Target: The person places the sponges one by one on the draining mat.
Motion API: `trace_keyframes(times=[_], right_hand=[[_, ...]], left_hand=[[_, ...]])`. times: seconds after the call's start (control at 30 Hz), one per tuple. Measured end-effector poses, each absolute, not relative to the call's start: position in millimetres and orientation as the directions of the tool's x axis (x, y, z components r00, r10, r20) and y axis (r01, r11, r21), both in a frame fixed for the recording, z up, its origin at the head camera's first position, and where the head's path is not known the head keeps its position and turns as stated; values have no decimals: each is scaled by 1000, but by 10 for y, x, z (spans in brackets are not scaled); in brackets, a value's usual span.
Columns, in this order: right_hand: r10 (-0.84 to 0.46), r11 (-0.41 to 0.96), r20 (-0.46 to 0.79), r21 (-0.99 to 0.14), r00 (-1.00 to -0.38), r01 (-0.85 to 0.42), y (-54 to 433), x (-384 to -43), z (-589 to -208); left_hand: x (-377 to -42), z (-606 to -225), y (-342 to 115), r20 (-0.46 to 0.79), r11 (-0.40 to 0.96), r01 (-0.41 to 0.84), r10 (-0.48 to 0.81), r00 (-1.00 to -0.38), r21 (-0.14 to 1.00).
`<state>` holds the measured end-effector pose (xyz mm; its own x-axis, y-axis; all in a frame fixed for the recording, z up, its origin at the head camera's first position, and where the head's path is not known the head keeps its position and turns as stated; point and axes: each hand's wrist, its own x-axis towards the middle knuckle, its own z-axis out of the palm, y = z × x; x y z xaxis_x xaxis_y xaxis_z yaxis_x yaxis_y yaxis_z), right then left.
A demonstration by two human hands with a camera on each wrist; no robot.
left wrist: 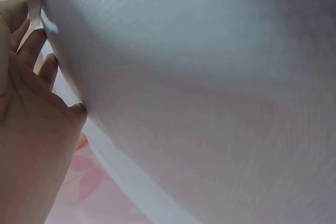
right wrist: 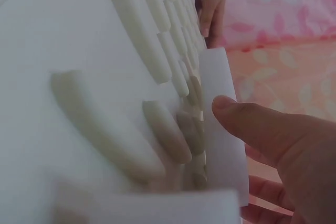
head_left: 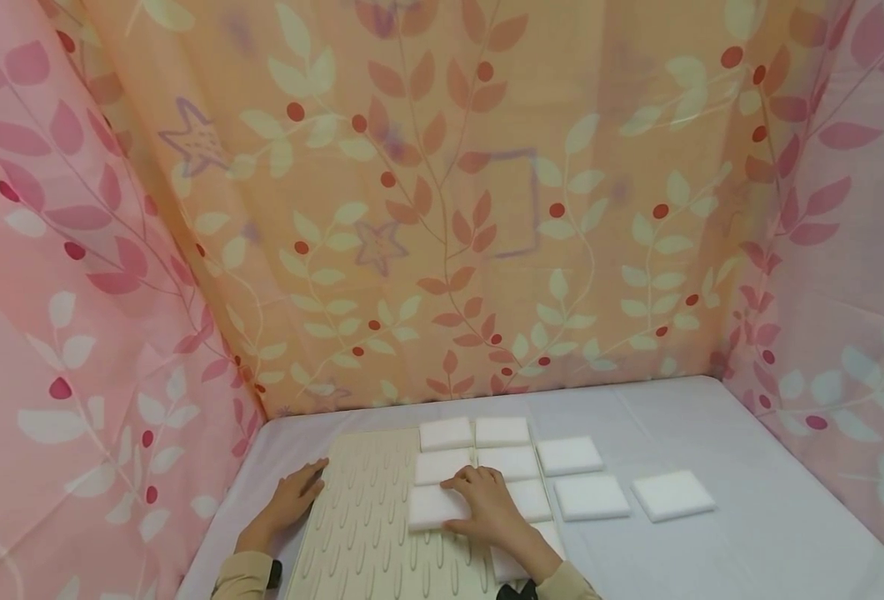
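A beige mat [head_left: 370,500] with rows of raised oblong ridges lies on the table, its right part covered by white foam sponges. With thumb and fingers my right hand [head_left: 489,508] holds a white sponge [head_left: 428,507] at the left of the third row. In the right wrist view the thumb presses the edge of that sponge [right wrist: 223,135], while the fingers are partly hidden behind it. My left hand [head_left: 292,498] rests at the mat's left edge, fingers extended. In the left wrist view the fingertips of the left hand [left wrist: 39,98] touch an edge; no sponge shows there.
Right of the mat, three loose sponges lie on the white table [head_left: 771,517]: an upper one [head_left: 571,455], a lower one [head_left: 591,497] and a farther one [head_left: 672,495]. Patterned curtains [head_left: 442,208] enclose the table at the back and both sides.
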<state>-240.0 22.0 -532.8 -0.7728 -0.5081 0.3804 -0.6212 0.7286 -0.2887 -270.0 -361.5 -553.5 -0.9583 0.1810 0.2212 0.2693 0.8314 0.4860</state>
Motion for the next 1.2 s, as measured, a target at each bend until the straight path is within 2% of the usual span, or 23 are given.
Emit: trace_keyframes(times=[0.2, 0.7, 0.97, 1.2], right_hand=[[-502, 738, 377, -282, -778, -613, 203, -2394, -5336], [-486, 750, 399, -265, -777, -605, 229, -2398, -5354], [-473, 749, 389, -295, -790, -594, 308, -2395, -5278], [-456, 729, 398, -345, -796, -591, 442, -2387, -5267]], left_hand=[[-2702, -5522, -3611, 196, 832, 252, 175, -965, 494], [-2697, -5521, -3608, 240, 813, 298, 200, -950, 500], [-2691, -5540, -3611, 301, 802, 356, 231, -925, 480], [-2699, -5544, -3609, 288, 805, 339, 218, -932, 488]])
